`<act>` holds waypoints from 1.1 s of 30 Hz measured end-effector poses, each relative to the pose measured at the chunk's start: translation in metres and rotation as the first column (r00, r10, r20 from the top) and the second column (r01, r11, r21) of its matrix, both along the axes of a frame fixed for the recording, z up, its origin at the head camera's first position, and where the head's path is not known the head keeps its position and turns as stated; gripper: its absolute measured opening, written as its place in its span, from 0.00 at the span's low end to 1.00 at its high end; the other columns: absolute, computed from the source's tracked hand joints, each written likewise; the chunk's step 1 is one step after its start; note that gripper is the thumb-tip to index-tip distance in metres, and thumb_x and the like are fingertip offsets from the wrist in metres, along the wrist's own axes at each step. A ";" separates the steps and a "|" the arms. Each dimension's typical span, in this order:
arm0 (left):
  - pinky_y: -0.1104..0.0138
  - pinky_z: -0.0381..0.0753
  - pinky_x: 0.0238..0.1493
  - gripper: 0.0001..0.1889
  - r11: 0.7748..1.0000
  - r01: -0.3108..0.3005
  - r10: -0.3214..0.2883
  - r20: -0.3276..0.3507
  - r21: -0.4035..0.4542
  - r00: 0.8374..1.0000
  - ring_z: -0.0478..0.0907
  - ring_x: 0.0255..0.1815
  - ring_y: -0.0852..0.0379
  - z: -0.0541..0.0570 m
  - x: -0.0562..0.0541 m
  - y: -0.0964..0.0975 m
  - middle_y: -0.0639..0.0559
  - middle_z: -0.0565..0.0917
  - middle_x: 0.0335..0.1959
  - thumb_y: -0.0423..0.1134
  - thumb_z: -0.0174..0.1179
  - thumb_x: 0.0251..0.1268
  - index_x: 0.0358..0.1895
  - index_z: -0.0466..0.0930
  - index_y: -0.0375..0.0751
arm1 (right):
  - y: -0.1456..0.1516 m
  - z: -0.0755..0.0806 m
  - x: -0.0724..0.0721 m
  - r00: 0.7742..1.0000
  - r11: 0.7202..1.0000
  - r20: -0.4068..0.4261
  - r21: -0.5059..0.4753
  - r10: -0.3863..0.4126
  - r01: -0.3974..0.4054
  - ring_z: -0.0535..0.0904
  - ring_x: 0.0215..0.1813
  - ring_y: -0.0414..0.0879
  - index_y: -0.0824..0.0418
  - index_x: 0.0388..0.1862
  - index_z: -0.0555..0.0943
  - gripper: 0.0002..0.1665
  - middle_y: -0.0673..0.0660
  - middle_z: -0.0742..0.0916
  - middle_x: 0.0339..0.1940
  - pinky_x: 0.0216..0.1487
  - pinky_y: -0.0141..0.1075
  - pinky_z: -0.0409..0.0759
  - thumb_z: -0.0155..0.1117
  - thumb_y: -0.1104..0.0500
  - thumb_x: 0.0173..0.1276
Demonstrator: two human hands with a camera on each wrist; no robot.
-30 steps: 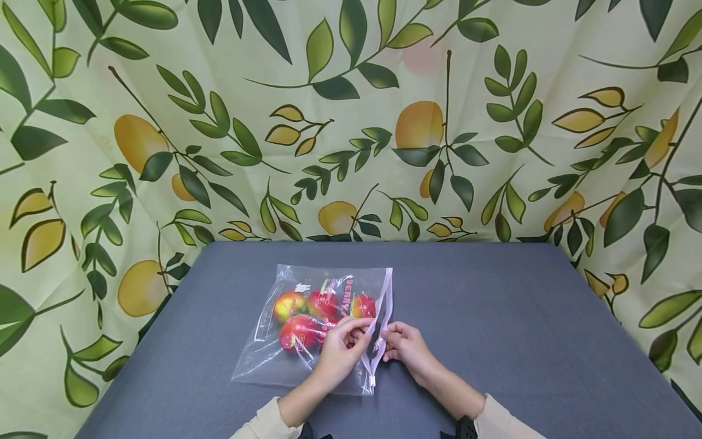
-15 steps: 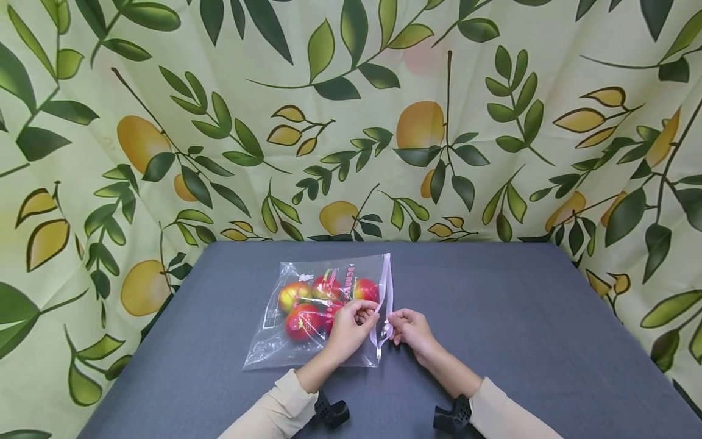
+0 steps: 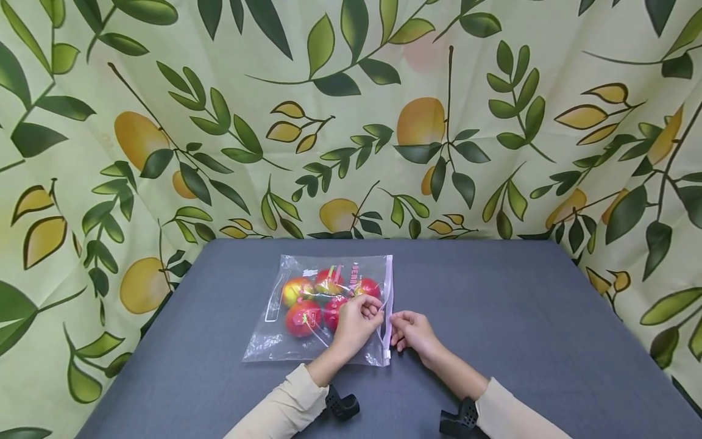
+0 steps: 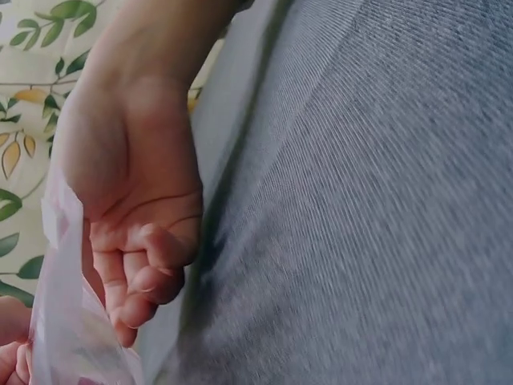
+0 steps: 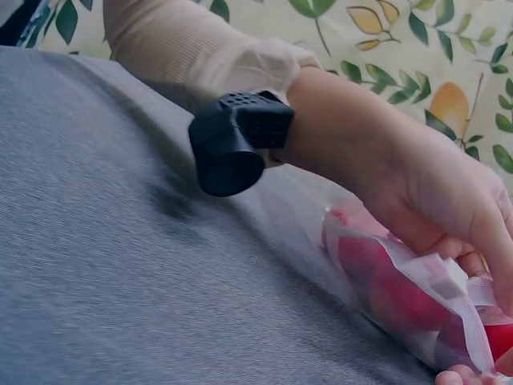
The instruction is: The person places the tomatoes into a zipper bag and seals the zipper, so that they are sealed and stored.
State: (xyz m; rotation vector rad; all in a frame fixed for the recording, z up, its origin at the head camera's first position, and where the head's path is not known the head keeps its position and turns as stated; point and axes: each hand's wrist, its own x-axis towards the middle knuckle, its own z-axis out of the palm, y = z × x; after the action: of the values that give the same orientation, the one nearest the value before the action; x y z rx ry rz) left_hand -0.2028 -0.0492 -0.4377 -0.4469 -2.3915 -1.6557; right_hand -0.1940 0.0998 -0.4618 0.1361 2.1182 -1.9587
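A clear zip bag [image 3: 260, 341] with pink print lies flat, its lilac slider strip [image 3: 389, 280] on the right side. Several red-and-yellow fruits [image 3: 303, 318] are inside it. My left hand [image 3: 353, 326] lies across the bag and pinches one lip of the mouth. Opposite it, my right hand [image 3: 415, 334] pinches the lilac strip from outside. A narrow gap shows between the lips. The white slider [image 3: 386, 355] sits at the strip's near end. In the right wrist view, the left hand [image 5: 425, 176] bends over the bag's strip [image 5: 449, 297].
The bag lies on a grey cloth-covered table [image 3: 493, 305]. Behind it hangs a leaf-and-fruit patterned curtain [image 3: 351, 152]. Black wrist cameras [image 3: 342, 405] are strapped at both sleeves [image 3: 290, 402].
Both hands and the bag have moved away from the table's near edge. The bag's mouth has narrowed, its near end now straighter. Both hands keep their pinch.
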 end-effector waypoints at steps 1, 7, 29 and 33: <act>0.81 0.74 0.26 0.05 1.000 0.001 -0.001 0.000 0.005 1.000 0.69 0.22 0.71 0.001 0.001 0.000 0.37 0.82 0.23 0.23 0.63 0.49 0.32 0.82 0.28 | 0.001 0.000 0.002 1.000 1.000 0.003 -0.001 0.017 -0.017 0.75 0.19 0.36 0.77 0.47 0.74 0.16 0.49 0.78 0.18 0.19 0.25 0.73 0.50 0.63 0.72; 0.81 0.74 0.27 0.07 0.999 0.033 -0.034 0.034 0.033 0.999 0.69 0.23 0.72 0.004 0.003 0.002 0.36 0.83 0.26 0.28 0.67 0.53 0.35 0.81 0.29 | 0.007 0.001 0.012 0.994 0.994 0.012 -0.018 0.109 -0.109 0.75 0.20 0.35 0.77 0.47 0.74 0.18 0.48 0.79 0.20 0.21 0.25 0.75 0.49 0.60 0.72; 0.79 0.75 0.31 0.07 0.979 0.192 -0.198 0.112 0.065 0.974 0.71 0.27 0.74 0.003 0.033 -0.017 0.33 0.83 0.30 0.31 0.61 0.62 0.39 0.83 0.28 | 0.025 0.000 0.026 0.978 0.978 0.077 -0.091 0.196 -0.189 0.79 0.24 0.35 0.69 0.42 0.75 0.20 0.46 0.83 0.23 0.26 0.27 0.80 0.46 0.53 0.76; 0.80 0.74 0.29 0.10 0.962 0.251 -0.268 0.191 0.108 0.944 0.72 0.26 0.75 0.002 0.045 -0.022 0.28 0.81 0.31 0.31 0.60 0.63 0.41 0.81 0.25 | 0.026 0.002 0.027 0.976 0.975 0.061 -0.094 0.209 -0.203 0.79 0.25 0.35 0.70 0.43 0.75 0.18 0.47 0.83 0.24 0.27 0.27 0.81 0.48 0.54 0.75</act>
State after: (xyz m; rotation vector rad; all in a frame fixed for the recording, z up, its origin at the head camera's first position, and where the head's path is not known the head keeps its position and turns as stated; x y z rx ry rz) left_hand -0.1583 -0.0714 -0.4354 -0.6312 -2.4832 -1.9941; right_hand -0.1671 0.1263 -0.4599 -0.0302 1.9150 -1.8919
